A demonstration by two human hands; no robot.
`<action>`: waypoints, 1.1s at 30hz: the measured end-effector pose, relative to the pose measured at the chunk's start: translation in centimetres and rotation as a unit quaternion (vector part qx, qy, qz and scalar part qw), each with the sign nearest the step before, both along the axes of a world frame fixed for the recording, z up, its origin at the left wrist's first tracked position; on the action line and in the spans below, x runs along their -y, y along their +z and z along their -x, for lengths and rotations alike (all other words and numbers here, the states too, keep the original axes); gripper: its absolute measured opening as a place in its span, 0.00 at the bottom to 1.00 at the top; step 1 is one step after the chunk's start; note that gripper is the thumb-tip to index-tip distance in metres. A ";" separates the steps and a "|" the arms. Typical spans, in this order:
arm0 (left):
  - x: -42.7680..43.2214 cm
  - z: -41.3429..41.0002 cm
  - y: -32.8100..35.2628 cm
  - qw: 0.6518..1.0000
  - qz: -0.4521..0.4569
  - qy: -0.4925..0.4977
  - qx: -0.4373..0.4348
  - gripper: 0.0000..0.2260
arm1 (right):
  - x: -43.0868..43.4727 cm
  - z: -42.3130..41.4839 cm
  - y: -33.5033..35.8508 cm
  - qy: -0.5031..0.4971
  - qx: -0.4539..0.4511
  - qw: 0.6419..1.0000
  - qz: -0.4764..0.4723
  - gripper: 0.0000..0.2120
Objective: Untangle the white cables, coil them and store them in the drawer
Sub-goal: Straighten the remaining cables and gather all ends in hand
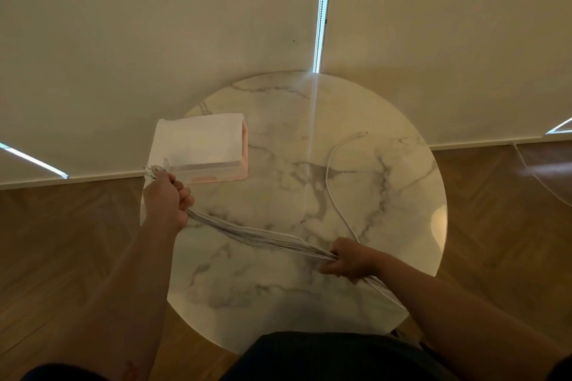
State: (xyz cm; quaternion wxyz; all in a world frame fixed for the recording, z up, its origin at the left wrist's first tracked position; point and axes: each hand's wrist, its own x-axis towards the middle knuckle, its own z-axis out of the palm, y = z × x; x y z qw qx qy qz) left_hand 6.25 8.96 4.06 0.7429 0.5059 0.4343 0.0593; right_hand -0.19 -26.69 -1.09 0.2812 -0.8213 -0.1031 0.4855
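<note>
Both hands are closing around one bundle of white cables, pulling it taut low over a round table. At the table's left edge the left hand is gripping the bundle in a fist, with several plug ends sticking out beyond the knuckles, just beside the drawer unit. That unit is a small white box with a pale pink front facing right, sitting at the far left rim of the table. The bundle is running as thin, smooth strands, lying side by side, down to the right hand, whose fingers are curling round it near the front edge; the rest is trailing off past that edge. One loose white cable is curving across the right half of the tabletop, apart from the bundle. The top is glossy white marble with grey veins. Wooden herringbone floor is showing on both sides, and cream blinds are hanging behind.
</note>
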 end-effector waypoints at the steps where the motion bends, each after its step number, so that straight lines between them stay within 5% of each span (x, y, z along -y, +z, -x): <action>1: 0.2 0.3 -0.2 0.999 -0.032 -0.012 -0.014 0.16 | 0.8 0.1 -0.2 -0.014 -0.018 1.000 -0.005 0.15; 4: 0.5 0.8 -1.6 0.964 -0.217 -0.141 -0.062 0.18 | 1.7 -0.4 -0.5 -0.044 -0.015 0.999 -0.006 0.14; 7: 2.4 1.5 -1.7 0.814 -0.439 -0.364 -0.114 0.19 | 1.2 -1.2 -0.4 -0.047 0.055 0.997 0.000 0.20; 10: 7.5 2.5 -0.8 0.738 -0.447 -0.502 -0.056 0.17 | -0.3 -1.5 0.5 0.002 0.115 0.993 0.025 0.16; 17: 14.1 4.4 -1.3 0.764 -0.277 -0.583 -0.011 0.17 | -2.7 -2.6 2.5 0.014 0.165 0.985 0.041 0.16; 20: 12.6 3.9 -1.7 0.784 -0.307 -0.538 -0.033 0.19 | -1.2 -3.2 2.9 0.028 0.143 0.989 0.010 0.07; 23: 9.0 3.0 -1.7 0.803 -0.375 -0.458 -0.064 0.19 | 1.1 -3.8 2.6 0.054 0.139 0.989 0.019 0.14; 29: 1.7 1.3 -3.3 0.854 -0.389 -0.325 -0.120 0.20 | 2.4 -5.0 2.1 -0.020 0.154 0.987 0.038 0.10; 33: -2.0 1.2 -5.7 0.867 -0.384 -0.278 -0.154 0.23 | 3.7 -5.8 1.9 -0.046 0.300 0.937 0.172 0.10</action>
